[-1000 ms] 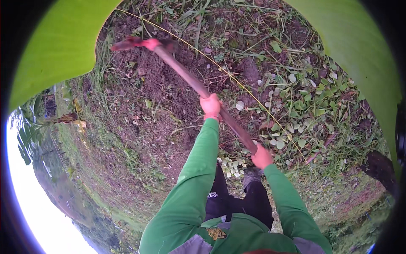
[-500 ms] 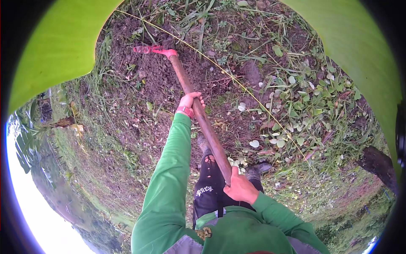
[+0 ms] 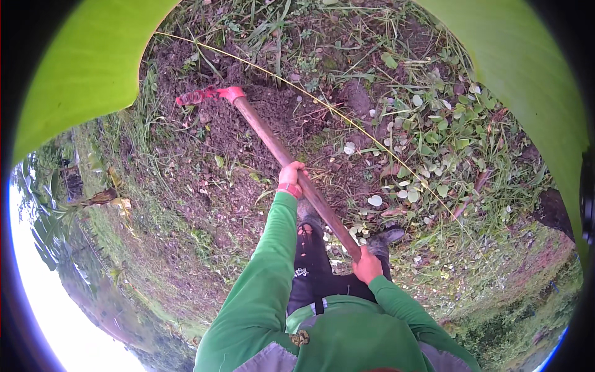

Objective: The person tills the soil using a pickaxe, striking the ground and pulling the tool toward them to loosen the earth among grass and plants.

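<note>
A long-handled hoe (image 3: 269,140) with a brown wooden handle slants across the middle of the view. Its red head (image 3: 207,95) is at the far left, over dark loosened soil (image 3: 229,127); whether it touches the ground I cannot tell. My left hand (image 3: 292,176), with a red band at the wrist, is closed around the middle of the handle. Near my body, my right hand (image 3: 367,266) grips the handle's lower end. Both arms wear green sleeves.
A yellow string (image 3: 334,110) runs diagonally over the ground beyond the handle. Weeds and small leafy plants (image 3: 443,142) grow on the right. My boots (image 3: 387,235) stand just below the handle. A dark log-like piece (image 3: 553,214) lies far right. Big green leaves (image 3: 87,68) frame the top.
The hoe's head has moved left and nearer to me. My left hand has shifted right and nearer, and my right hand slightly right and farther. Both hands still grip the handle.
</note>
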Motion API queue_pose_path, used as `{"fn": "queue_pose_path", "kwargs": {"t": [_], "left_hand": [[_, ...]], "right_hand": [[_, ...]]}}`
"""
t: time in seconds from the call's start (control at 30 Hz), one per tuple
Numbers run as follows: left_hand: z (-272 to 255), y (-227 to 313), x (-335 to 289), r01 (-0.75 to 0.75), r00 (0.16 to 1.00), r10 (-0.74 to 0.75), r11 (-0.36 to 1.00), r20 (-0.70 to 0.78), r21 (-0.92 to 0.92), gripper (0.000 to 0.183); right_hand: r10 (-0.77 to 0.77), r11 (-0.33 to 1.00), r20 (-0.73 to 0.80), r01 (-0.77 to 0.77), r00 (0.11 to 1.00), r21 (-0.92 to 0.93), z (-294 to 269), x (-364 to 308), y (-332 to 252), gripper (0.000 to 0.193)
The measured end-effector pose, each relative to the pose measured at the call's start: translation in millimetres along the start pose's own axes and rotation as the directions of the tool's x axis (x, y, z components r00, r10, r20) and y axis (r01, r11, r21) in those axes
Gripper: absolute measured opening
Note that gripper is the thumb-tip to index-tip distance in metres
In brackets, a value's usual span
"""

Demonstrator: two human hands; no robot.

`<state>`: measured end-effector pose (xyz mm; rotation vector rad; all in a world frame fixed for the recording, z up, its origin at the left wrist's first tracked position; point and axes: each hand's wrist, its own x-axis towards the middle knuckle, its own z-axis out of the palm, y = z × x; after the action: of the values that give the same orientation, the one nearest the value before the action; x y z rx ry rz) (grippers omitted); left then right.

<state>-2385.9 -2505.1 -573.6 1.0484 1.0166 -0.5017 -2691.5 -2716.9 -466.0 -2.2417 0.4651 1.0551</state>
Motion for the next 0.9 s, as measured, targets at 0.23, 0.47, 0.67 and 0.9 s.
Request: {"fn": "queue_pose_path", "kwargs": {"t": [0.23,0.47,0.67,0.9], "left_hand": [[29,56,-105,-0.317,0.948,0.318,0.948,0.005,-0.038,0.02],[82,202,-163,-0.762,0.639,0.768,0.641,0.052,-0.094,0.015],[97,103,-18,-0.645,0.754,0.644,0.763,-0.126,0.04,0.014],[41,74,50,-0.049,0.998,0.042,0.978,0.041,0.202,0.013]], "right_hand": [[-0.141,0.983,-0.15,0.156,0.979,0.093,-3,34,10,0.044],[-0.408,0.864,-0.345,0.48,0.845,0.153,-104,128,-90,0.039],[-0.195,0.963,-0.14,0.217,0.971,0.162,-77,156,-11,0.04],[-0.057,0.99,0.221,0.026,0.974,0.138,-78,28,-86,0.058]]}}
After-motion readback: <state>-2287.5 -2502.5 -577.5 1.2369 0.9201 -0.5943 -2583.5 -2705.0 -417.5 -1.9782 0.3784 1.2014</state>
